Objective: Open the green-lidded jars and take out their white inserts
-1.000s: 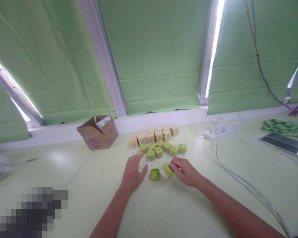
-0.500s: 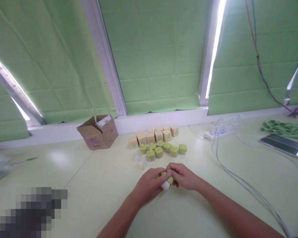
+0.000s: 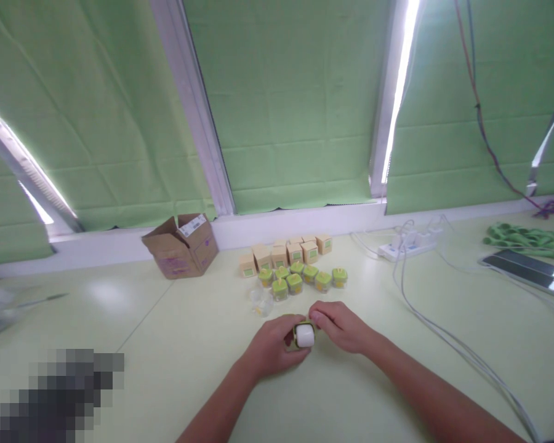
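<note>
My left hand [image 3: 271, 347] and my right hand [image 3: 339, 325] meet over the pale table, both gripping one small jar [image 3: 304, 335] with a white base facing me and a green lid behind it. Just beyond my hands stands a cluster of several green-lidded jars [image 3: 302, 277]. A clear empty jar [image 3: 260, 302] sits to the left of that cluster. Behind the jars is a row of several small tan cartons [image 3: 286, 251].
An open brown cardboard box [image 3: 181, 245] lies at the back left by the window sill. A white power strip [image 3: 410, 244] with trailing cables sits at the back right. Farther right lie a dark phone [image 3: 526, 269] and green straps [image 3: 526, 238].
My left hand left the clear jar and came right to join the right hand. The loose green lid is gone from the table. The held jar has turned its white base toward me.
</note>
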`<state>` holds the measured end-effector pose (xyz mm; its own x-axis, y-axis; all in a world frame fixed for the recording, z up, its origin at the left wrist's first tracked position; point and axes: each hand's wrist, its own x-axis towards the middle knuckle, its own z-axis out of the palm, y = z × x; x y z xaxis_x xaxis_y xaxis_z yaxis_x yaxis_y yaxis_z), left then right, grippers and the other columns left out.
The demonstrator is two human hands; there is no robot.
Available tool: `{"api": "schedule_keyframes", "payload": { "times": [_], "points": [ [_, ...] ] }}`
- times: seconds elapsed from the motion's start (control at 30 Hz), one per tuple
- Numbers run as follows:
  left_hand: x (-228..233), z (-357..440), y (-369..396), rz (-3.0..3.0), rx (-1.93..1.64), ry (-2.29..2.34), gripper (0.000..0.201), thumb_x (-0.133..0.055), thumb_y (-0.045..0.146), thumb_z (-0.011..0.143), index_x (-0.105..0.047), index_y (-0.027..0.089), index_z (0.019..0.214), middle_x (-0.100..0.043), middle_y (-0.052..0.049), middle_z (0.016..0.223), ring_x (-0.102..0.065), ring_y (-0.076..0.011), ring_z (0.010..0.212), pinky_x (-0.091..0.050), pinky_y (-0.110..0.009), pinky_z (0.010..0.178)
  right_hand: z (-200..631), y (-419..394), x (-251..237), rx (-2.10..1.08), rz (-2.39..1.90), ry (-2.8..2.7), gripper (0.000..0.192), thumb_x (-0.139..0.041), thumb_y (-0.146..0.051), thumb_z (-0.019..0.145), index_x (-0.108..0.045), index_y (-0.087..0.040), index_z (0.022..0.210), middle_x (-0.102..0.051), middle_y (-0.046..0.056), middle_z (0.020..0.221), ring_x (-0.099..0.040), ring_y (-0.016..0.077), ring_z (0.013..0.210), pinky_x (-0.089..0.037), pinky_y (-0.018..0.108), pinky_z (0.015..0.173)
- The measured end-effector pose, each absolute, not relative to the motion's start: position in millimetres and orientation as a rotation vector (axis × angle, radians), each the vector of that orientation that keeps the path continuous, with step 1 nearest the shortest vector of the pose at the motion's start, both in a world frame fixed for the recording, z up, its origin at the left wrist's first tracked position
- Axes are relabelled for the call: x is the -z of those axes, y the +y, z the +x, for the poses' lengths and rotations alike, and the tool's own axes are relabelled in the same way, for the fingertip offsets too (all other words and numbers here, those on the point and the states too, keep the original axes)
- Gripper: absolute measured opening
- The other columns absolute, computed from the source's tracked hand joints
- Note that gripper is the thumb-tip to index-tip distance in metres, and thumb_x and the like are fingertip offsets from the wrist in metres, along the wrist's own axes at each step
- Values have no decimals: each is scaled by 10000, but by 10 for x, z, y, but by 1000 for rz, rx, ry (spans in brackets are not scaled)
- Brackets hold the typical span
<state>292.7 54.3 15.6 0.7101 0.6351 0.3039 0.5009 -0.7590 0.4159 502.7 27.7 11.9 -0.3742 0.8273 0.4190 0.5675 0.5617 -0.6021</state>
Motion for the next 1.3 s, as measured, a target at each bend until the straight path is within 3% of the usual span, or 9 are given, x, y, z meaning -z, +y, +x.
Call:
{"api": "schedule_keyframes", "payload": {
  "times": [0.2,0.37,0.57,0.77,1.0,1.13,1.3],
  "points": [
    [-184,2916,552,2645,-532,936,269,-659,387,675,-593,172,823,-511,27,644,-413,-98,586,-302,-219,569,5022,239,-112,-406,-1066,-2227,241,-404,-357,932,-555,-170,917,-571,11,793,-483,113,713,-353,224,668],
    [-149,2919,550,2694,-455,973,283,-672,434,636,-601,174,723,-485,33,583,-368,-88,539,-239,-226,536,5006,218,-113,-394,-1097,-2261,357,-558,-496,825,-576,-171,972,-571,21,827,-477,115,693,-359,221,639],
    [-144,2926,567,2677,-422,969,310,-672,441,631,-644,181,798,-566,15,649,-435,-104,580,-277,-229,564,4977,210,-128,-440,-1000,-2290,352,-644,-458,776,-597,-218,1029,-602,10,892,-520,130,793,-382,225,707],
    [-146,2936,565,2603,-441,977,326,-655,445,661,-653,171,838,-545,7,643,-421,-102,563,-289,-218,534,4973,239,-118,-444,-919,-2302,354,-639,-456,793,-592,-232,1062,-603,10,915,-523,141,883,-393,230,767],
    [-205,2898,565,2468,-472,812,464,-704,416,668,-610,188,1060,-552,21,692,-459,-102,597,-335,-206,579,4995,251,-86,-361,-1028,-2304,355,-640,-434,794,-595,-227,1078,-581,20,930,-521,137,864,-409,234,762],
    [-216,2900,562,2481,-550,739,242,-470,309,867,-606,167,1007,-558,1,736,-477,-103,636,-341,-219,630,5000,265,-56,-290,-1056,-2322,350,-638,-427,793,-595,-212,1066,-577,27,931,-518,143,871,-415,240,768],
    [-213,2926,556,2470,-559,792,160,-457,221,850,-599,154,884,-571,2,743,-494,-103,659,-352,-214,655,4991,276,-25,-247,-1102,-2330,354,-662,-430,769,-601,-204,1034,-570,29,932,-522,144,855,-423,242,764]
  ]
}}
